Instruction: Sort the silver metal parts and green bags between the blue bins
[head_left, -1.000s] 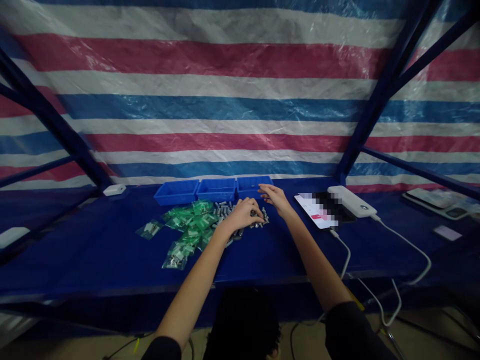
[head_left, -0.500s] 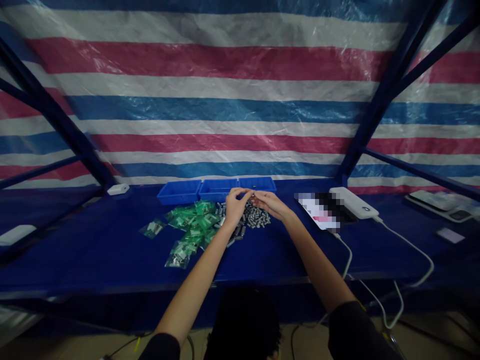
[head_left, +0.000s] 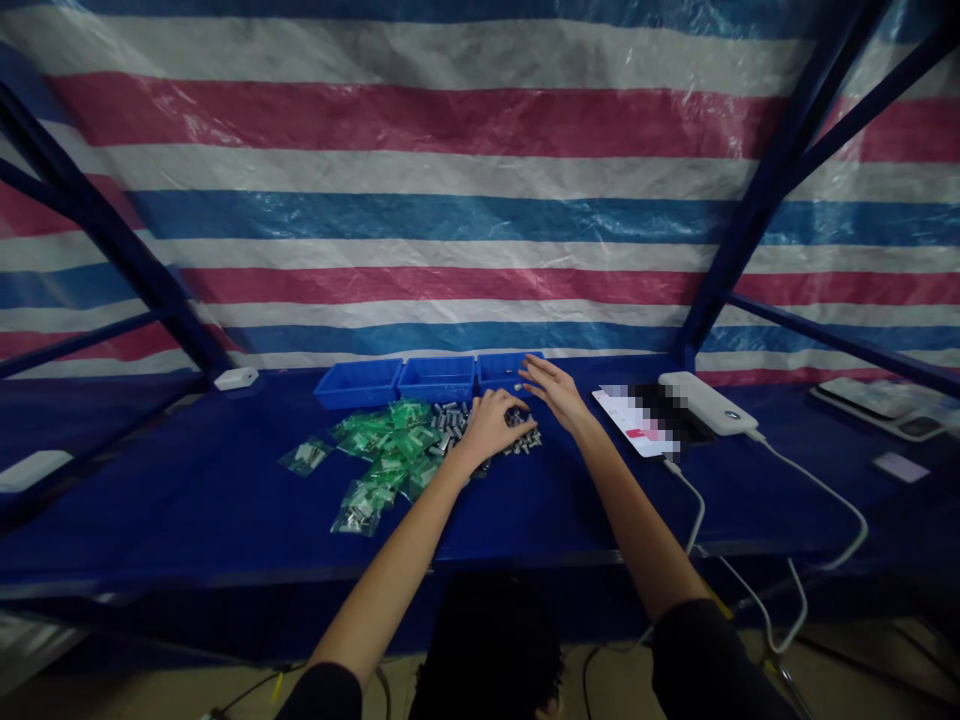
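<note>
A heap of small silver metal parts (head_left: 457,420) lies on the blue table (head_left: 225,490), beside a pile of green plastic bags (head_left: 382,450). My left hand (head_left: 495,425) rests on the heap with its fingers curled over the parts. My right hand (head_left: 551,390) hovers with its fingers stretched out at the rightmost of three blue trays (head_left: 499,370). The fingertips reach over that tray's near rim.
A phone (head_left: 641,420) and a white power bank (head_left: 709,403) with a white cable (head_left: 817,500) lie at the right. A small white box (head_left: 236,378) sits at the back left. Blue frame struts (head_left: 112,240) stand on both sides before a striped tarp (head_left: 450,180).
Half a second ago both hands were raised together above the heap, fingertips pinched. Now my left hand has dropped onto the parts and my right hand has spread out towards the right tray.
</note>
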